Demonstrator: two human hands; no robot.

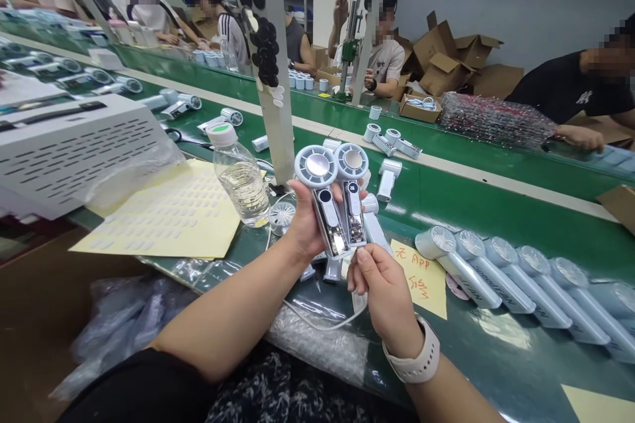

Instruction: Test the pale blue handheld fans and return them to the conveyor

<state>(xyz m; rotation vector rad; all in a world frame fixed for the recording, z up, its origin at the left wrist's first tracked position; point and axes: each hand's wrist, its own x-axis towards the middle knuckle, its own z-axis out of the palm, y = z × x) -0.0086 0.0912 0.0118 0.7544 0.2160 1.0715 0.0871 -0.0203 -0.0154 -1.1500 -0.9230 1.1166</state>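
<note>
My left hand [305, 228] is closed around two light-blue handheld fans side by side, heads up. On the left fan [328, 218] the small round display is dark. The right fan [353, 201] has a lit display that seems to read 20. Both handles have clear fronts with circuit parts showing. My right hand [380, 291] is pinched at the lower end of the right fan, on a white cable [322, 326] that loops below; its plug is hidden by the fingers. Under the hands lie more fans, partly covered.
Several fans [501, 251] lie in a row at the right, beside a handwritten yellow note [421, 277]. A water bottle [241, 178], a yellow sticker sheet [173, 211] and a white vented box [89, 152] stand left. Behind are a metal post [275, 119], the green conveyor [446, 182] and co-workers.
</note>
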